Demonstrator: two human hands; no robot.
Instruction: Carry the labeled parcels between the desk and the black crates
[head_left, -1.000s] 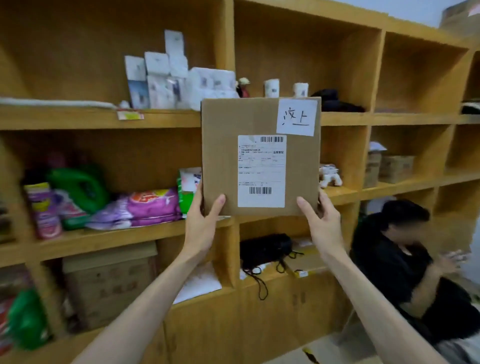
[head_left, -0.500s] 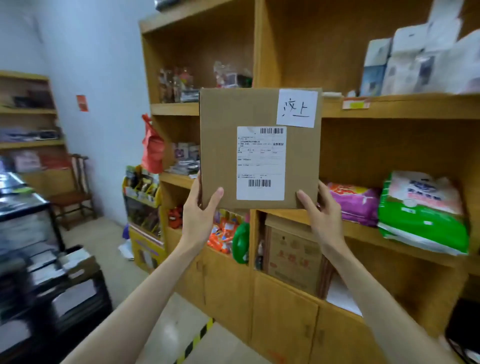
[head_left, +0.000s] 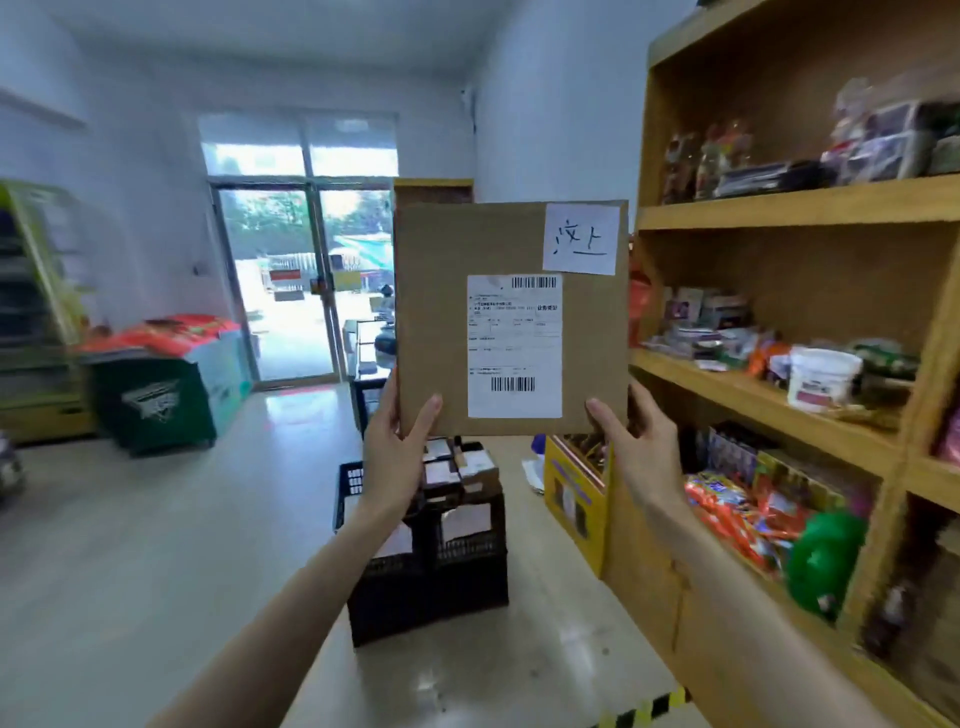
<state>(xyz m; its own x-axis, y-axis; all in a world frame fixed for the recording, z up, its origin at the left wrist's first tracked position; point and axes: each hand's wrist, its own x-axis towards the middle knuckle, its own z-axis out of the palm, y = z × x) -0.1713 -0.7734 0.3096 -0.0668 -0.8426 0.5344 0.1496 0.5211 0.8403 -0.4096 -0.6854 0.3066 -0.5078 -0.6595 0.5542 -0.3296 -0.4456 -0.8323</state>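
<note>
I hold a flat brown cardboard parcel (head_left: 441, 291) upright at chest height in front of me. It bears a white shipping label with barcodes and a white handwritten note at its top right corner. My left hand (head_left: 397, 457) grips its lower left corner, thumb on the front face. My right hand (head_left: 636, 449) grips the lower right corner the same way. Below the parcel, black crates (head_left: 431, 587) stand on the floor, with several smaller labeled boxes (head_left: 460, 470) lying in them.
Wooden shelving (head_left: 779, 208) full of goods runs along the right. A yellow display box (head_left: 574, 499) stands at its foot. A green chest freezer (head_left: 156, 400) sits at the left, glass doors (head_left: 301, 280) at the back. Yellow-black tape (head_left: 644, 709) marks the glossy floor.
The view has swung left, from the shelves to the open room and the black crates. The parcel stays held upright in both hands with the same grip.
</note>
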